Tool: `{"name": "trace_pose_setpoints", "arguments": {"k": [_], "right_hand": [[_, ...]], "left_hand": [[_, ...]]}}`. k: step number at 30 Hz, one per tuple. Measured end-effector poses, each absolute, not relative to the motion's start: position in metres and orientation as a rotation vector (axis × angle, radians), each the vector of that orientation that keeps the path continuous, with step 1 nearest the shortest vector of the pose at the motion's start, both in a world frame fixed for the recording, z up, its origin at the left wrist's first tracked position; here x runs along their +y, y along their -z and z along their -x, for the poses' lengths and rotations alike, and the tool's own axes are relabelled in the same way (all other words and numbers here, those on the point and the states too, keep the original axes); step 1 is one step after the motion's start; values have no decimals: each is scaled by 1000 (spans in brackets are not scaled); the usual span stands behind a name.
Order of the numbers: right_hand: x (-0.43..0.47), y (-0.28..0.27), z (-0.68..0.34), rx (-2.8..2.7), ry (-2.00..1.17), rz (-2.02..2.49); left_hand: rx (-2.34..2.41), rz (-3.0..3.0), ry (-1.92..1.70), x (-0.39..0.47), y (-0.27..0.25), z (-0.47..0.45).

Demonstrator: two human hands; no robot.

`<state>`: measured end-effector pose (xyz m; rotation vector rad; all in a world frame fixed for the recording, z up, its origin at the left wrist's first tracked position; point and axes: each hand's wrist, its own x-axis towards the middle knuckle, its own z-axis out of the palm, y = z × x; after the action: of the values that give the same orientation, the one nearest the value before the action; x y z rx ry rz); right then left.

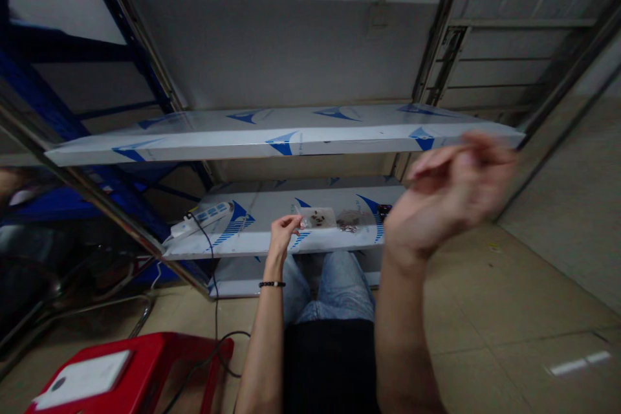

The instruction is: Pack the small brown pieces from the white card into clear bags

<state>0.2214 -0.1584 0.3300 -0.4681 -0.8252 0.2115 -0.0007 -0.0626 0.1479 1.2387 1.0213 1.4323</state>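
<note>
My left hand, with a dark bead bracelet on its wrist, pinches the left end of a clear plastic bag on the middle shelf. Several small brown pieces show in the bag. Right beside it lies a pile of small metal parts, seemingly in clear plastic too. A small dark item sits farther right, partly hidden by my wrist. My right hand is raised in front of the upper shelf's right end; its fingers look bent but are smeared by motion, so anything in them cannot be made out.
The upper shelf board juts out above the middle shelf. A white power strip lies at the shelf's left, its black cable hanging to the floor. A red stool at lower left bears a white phone-like slab. Blue racking stands left.
</note>
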Motion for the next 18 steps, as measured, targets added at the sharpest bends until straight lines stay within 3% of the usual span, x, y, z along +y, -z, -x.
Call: {"name": "trace_pose_setpoints", "arguments": {"k": [3,8,18], "right_hand": [[-116,-264,-179,-744,-325,694],[-48,-144,-145,-1165,-914,1044],[-55,-126,-167,-1350,-1149,971]], "left_hand": [[1044,-1255,-1401,-59,-142,2],[1119,-1347,-1388,-53,-134,5],[1153,-1377,-1338,-50,-125,-1]]}}
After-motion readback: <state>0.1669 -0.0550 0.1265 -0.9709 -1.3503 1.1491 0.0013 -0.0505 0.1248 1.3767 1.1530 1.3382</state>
